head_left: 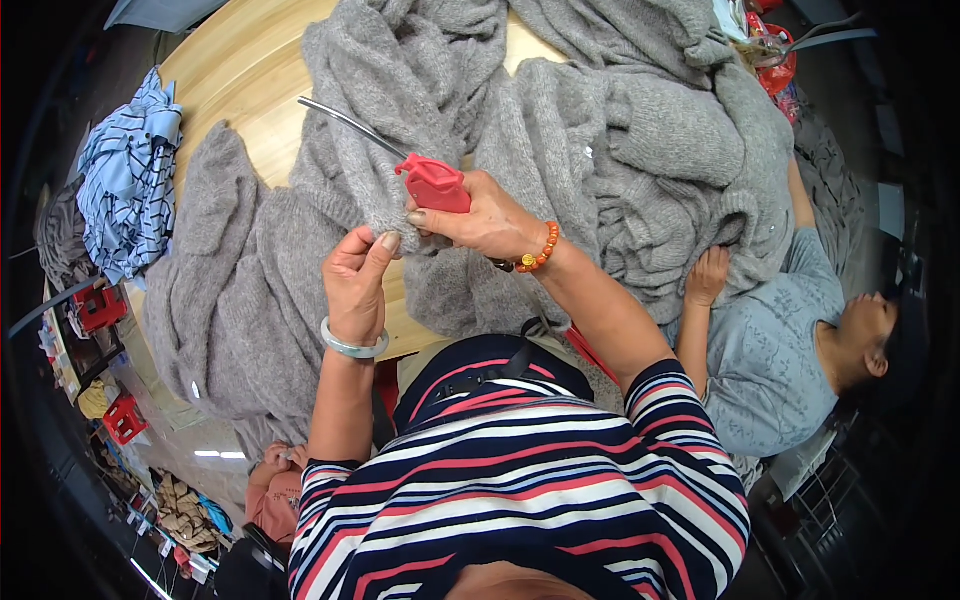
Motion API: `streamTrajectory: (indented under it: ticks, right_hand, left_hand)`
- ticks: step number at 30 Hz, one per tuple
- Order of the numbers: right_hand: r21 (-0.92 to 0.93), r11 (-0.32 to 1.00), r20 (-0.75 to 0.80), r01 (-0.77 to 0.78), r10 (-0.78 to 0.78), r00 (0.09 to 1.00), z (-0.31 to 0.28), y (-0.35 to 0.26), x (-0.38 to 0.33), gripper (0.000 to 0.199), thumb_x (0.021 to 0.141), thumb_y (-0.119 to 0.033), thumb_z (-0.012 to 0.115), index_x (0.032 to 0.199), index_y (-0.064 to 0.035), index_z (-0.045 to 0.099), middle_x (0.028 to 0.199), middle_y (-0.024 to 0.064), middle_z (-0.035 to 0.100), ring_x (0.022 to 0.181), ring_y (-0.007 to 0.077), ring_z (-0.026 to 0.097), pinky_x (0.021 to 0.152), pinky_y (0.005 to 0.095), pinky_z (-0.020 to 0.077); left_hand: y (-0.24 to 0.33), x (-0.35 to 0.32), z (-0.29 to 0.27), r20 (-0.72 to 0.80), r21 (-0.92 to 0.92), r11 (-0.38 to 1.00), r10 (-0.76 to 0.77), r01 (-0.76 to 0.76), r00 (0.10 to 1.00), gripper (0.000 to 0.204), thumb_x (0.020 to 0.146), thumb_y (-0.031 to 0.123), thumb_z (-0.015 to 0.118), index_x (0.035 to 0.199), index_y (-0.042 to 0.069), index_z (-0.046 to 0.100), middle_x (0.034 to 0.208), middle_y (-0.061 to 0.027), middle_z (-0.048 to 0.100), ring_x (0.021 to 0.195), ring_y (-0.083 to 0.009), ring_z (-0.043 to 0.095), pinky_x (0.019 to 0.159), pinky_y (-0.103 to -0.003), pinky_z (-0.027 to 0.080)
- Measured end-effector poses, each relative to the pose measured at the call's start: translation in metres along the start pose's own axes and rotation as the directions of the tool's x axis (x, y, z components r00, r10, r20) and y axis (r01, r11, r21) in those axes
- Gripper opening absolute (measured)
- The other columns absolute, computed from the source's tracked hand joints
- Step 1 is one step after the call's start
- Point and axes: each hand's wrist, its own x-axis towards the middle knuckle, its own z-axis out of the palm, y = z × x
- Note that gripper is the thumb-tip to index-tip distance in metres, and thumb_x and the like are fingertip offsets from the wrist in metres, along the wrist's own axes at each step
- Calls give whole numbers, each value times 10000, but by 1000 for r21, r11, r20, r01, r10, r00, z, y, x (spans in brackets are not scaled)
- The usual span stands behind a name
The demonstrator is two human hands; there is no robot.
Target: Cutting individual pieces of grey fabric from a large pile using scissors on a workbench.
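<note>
Thumb and fingers of my left hand (358,275) are pinched on the edge of a grey knit sweater (355,185) in front of me. My right hand (485,215) is closed around red-handled scissors (437,185), seen nearly edge-on, their narrow metal blades slanting to the far left over the knit. The right thumb also presses on the same bit of knit, close to the left fingertips. More of the grey knit lies bunched around both hands. What the right fingers do beneath the knit is hidden.
More grey sweaters (680,140) are heaped on the wooden table (235,85). Blue patterned cloth (130,175) lies at the left edge. On the right, a co-worker in a grey-blue top (770,350) has hands on the heap. Another person in pink (275,500) sits at lower left.
</note>
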Motion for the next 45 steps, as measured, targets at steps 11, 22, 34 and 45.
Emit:
streamTrajectory:
  ticks: [11,22,34,45]
  right_hand:
    - [-49,998,9,-36,36,999,-2,-4,-2,212,871,-224,702,914,-18,676,759,-10,646,680,58,557,608,256,459]
    - [-24,1000,12,-20,21,1000,0,1,0,224,841,-191,734,926,9,680,781,-4,658,723,60,561,646,259,474]
    - [-43,993,22,111,-110,994,11,7,1,218,858,-176,698,955,18,673,777,16,657,740,65,556,658,272,478]
    - [-149,980,18,131,-129,991,11,5,1,199,869,-175,670,942,10,658,748,14,632,712,66,538,640,279,460]
  left_hand:
    - [-2,-1,-1,30,-75,997,-2,4,1000,131,918,54,659,1031,-3,627,964,-37,667,875,-87,598,838,-234,459]
    - [-3,-1,-1,0,137,989,62,-61,998,95,918,45,659,1002,2,647,947,-14,670,847,-57,583,789,-200,449]
    - [-12,-3,-2,130,-300,952,-23,62,991,204,943,69,597,1140,21,594,1128,-82,662,1052,-155,608,977,-317,432]
    - [-19,3,-7,224,-380,922,14,74,974,313,911,53,601,1222,18,581,1222,-106,639,1144,-193,590,1064,-377,392]
